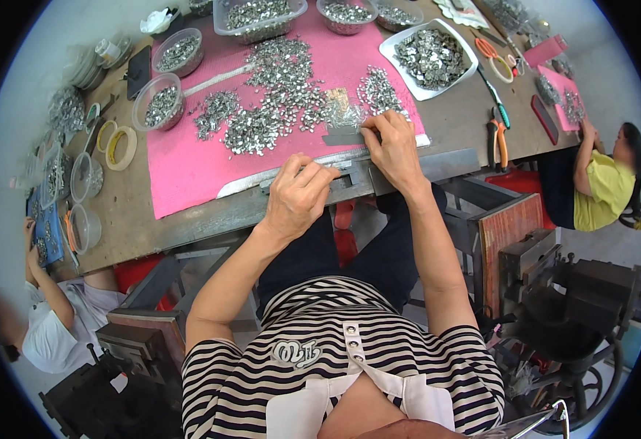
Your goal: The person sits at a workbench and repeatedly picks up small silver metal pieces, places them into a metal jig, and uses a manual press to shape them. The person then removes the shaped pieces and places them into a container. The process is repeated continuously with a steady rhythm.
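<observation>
At the table's front edge my left hand (298, 192) is closed, its fingertips pressed together over a narrow metal bar fixture (346, 175). Whatever those fingers hold is too small to make out. My right hand (395, 152) is a little farther right, thumb and fingers pinched beside a dark flat strip (342, 139). Any small piece in that pinch is hidden. Just beyond the strip lies a heap of thin silvery pins (346, 115). Small shiny metal pieces (262, 128) spread across the pink mat (189, 172) in front of both hands.
Plastic bowls of metal parts (161, 102) stand left, a clear tub (258, 18) at the back. A white tray (408, 50) of parts sits right, near orange-handled pliers (497, 139). Tape rolls (121, 148) lie left. Co-workers sit on both sides; a black machine (569, 300) stands lower right.
</observation>
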The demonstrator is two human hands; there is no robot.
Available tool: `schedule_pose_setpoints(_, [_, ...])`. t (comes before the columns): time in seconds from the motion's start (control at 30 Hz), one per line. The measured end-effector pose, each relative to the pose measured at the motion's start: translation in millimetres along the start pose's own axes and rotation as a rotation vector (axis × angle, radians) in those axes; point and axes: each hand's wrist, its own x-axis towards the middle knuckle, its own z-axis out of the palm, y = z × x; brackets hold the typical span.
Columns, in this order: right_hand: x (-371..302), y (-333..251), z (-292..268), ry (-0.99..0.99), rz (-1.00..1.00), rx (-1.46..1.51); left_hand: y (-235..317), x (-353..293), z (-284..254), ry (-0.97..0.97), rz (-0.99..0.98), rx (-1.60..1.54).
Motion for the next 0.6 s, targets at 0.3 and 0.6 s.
schedule_pose_setpoints(0.3, [19.7, 6.7, -1.5, -0.204, 0.119, 0.108, 8.1, -7.7, 3.9, 0.114, -0.226, -0.069])
schedule_pose_setpoints(0.6, [9.0, -8.5, -6.5, -0.129, -0.025, 0.130, 4.2, -8.9, -1.5, 0.084, -0.184, -0.004])
